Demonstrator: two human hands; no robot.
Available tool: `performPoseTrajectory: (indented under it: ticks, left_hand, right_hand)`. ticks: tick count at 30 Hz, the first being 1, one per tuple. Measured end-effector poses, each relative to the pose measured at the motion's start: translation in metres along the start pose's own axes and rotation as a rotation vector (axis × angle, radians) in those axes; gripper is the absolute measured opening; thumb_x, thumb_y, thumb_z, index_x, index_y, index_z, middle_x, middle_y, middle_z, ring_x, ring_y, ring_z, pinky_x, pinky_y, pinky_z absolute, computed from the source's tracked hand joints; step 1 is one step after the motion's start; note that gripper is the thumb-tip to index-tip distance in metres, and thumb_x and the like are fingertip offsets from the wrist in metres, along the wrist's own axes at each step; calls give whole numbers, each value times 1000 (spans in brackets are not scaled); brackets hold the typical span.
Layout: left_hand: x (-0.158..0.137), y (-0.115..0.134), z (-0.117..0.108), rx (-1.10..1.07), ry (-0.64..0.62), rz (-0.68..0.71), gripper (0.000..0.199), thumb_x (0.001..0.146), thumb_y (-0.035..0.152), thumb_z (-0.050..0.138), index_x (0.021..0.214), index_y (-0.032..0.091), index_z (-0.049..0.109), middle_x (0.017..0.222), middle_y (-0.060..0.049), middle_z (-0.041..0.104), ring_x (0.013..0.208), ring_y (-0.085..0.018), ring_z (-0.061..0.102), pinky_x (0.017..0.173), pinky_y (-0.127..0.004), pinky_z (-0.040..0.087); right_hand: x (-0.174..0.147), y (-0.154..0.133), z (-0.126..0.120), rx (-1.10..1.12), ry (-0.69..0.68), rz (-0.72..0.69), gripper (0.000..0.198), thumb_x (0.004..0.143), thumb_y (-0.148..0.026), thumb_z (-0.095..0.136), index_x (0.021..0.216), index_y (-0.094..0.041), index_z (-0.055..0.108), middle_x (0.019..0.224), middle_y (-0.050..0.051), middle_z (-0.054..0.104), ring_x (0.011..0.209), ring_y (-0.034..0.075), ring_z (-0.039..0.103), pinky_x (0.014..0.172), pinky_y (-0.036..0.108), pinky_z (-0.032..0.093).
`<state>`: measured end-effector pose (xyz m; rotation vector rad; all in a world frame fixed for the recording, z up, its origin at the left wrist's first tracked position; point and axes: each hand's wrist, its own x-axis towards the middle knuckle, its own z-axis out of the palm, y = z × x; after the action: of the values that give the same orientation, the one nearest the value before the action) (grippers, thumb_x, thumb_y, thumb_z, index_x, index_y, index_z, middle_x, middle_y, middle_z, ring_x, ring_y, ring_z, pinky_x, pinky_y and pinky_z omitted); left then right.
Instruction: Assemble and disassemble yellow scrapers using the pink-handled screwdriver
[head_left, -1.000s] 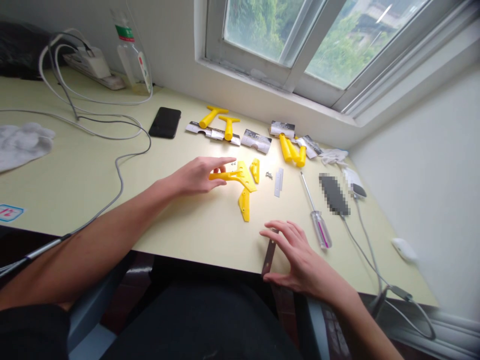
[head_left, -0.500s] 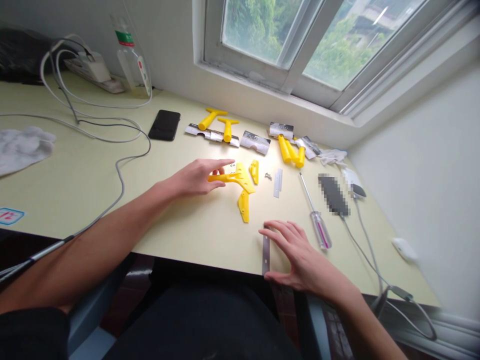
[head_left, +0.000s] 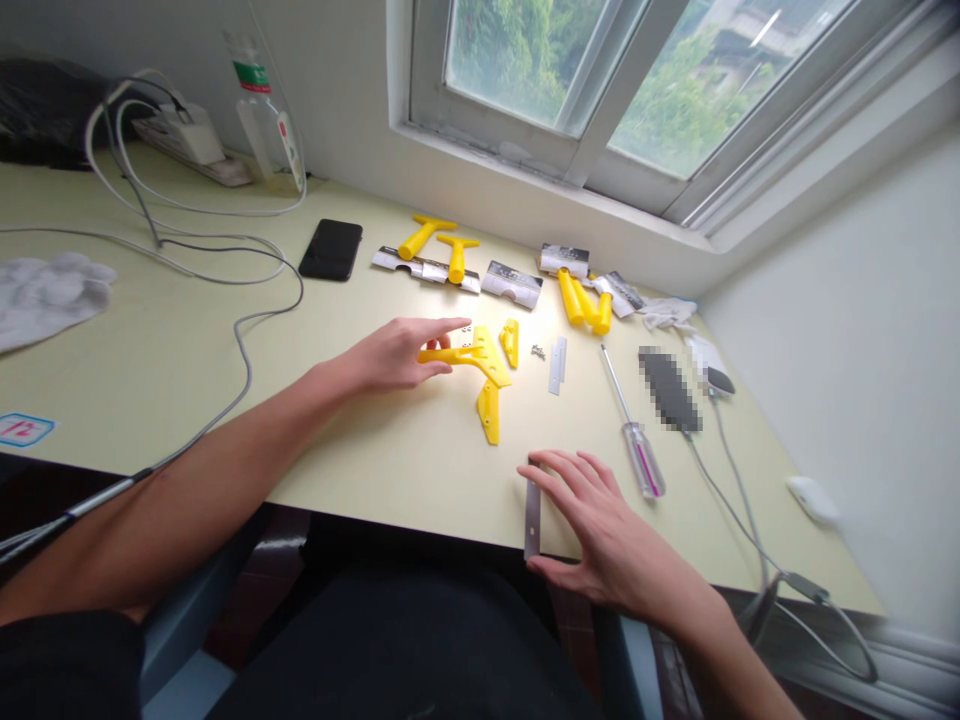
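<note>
My left hand (head_left: 403,352) is closed round the grip of a yellow scraper handle (head_left: 491,362), whose flat wide head points right over the table. Just below that head lies a small yellow clamp piece (head_left: 488,412), and a second yellow piece (head_left: 511,343) is to its right. At the table's front edge, my right hand (head_left: 592,510) holds a long grey metal blade (head_left: 532,520) with slots, thumb at the near end and fingers at the far end. Small screws (head_left: 538,352) and two pale blades (head_left: 557,366) lie beyond it.
A screwdriver (head_left: 641,460) with a clear handle lies right of my right hand. Along the back are more yellow handles (head_left: 581,300), printed card sleeves (head_left: 512,285) and a black phone (head_left: 331,249). Cables (head_left: 247,350) cross the left side; a plastic bottle (head_left: 266,140) stands behind.
My right hand has drawn the metal blade slightly toward me, its near end now reaching past the table's edge. My left hand and the yellow handle look still.
</note>
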<state>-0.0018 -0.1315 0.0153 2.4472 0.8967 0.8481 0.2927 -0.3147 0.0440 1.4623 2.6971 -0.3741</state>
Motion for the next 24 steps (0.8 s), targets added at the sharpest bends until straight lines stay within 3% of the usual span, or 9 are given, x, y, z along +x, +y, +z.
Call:
performPoseTrajectory:
  ticks: [15, 19, 24]
  left_hand:
    - [-1, -1, 0, 1, -7, -6, 60, 85, 32, 65, 142, 21, 51, 98, -4, 72, 78, -15, 65, 78, -28, 56]
    - [-1, -2, 1, 8, -21, -7, 61, 85, 32, 64, 143, 22, 50, 99, -4, 71, 80, -15, 65, 80, -29, 56]
    - [-1, 0, 0, 6, -12, -2, 58, 86, 32, 63, 142, 22, 51, 100, -4, 71, 79, -15, 64, 80, -30, 56]
  right_hand:
    - [-5, 2, -1, -48, 82, 2, 71, 80, -40, 65, 143, -22, 38, 142, 15, 49, 135, 30, 44, 116, 55, 29]
    - [6, 28, -16, -59, 150, 68, 74, 80, -47, 65, 144, -24, 37, 143, 14, 49, 134, 31, 45, 116, 54, 28]
    - [54, 83, -48, -30, 172, 202, 75, 79, -51, 65, 144, -24, 39, 141, 14, 52, 133, 35, 46, 112, 54, 31]
